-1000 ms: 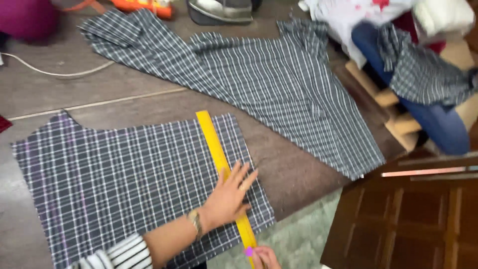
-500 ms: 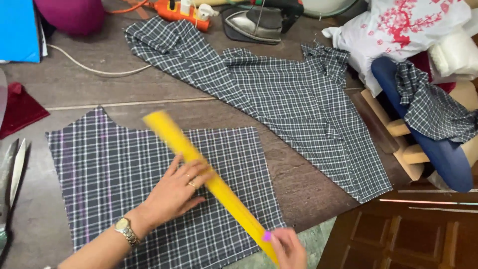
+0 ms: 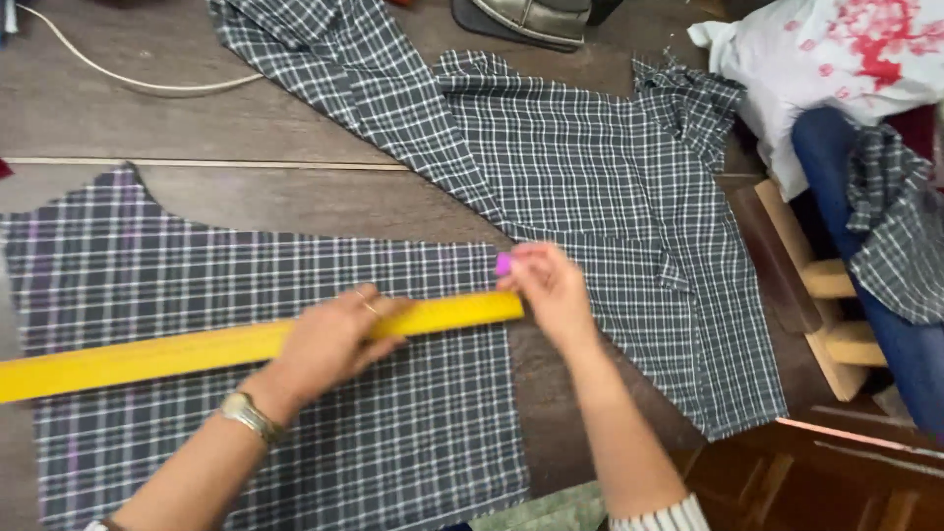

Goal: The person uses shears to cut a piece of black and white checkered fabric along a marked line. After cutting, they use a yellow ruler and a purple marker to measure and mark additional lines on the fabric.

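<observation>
Plaid fabric lies spread before us on the brown wooden table: a cut piece of checked cloth in grey and white lies flat on the near left, its upper left corner shaped into a curve. Across this piece we have a long yellow ruler, running nearly level from the left edge of the view to the cloth's right edge, slightly higher at the right end. Our left hand presses down on the ruler near its right portion, fingers bent over it and palm flat against it, pinning it to the cloth; a metal wristwatch sits on that wrist and a ring shows on one finger. Our right hand is just beside the ruler's right tip, fingertips pinched on a small pink piece of tailor's chalk at the cloth's edge. Beyond, a larger garment of the same checked fabric is laid out well apart from the cut piece. A white cord curves over the far left of the table, and the base of an iron shows at the top edge. To the right we see a white cloth with red print and a wooden stool.
</observation>
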